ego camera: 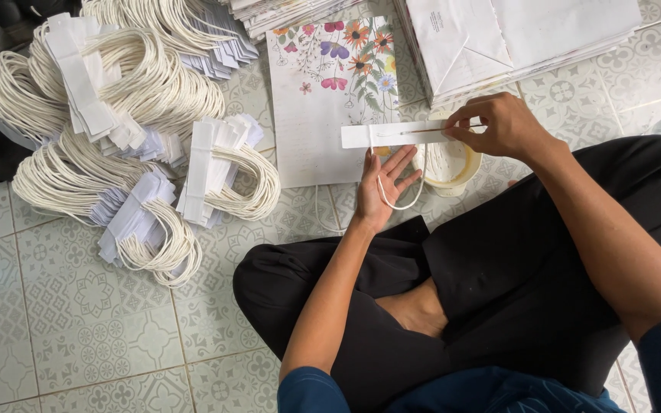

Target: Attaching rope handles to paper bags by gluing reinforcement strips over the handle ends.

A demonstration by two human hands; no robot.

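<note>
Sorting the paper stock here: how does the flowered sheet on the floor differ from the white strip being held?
The flowered paper sheet is large and printed with colourful blooms; the white paper strip with a cord loop is narrow and plain. The sheet lies flat on the tiled floor; the strip is held above it by the left hand and right hand. Both are white paper.
</note>
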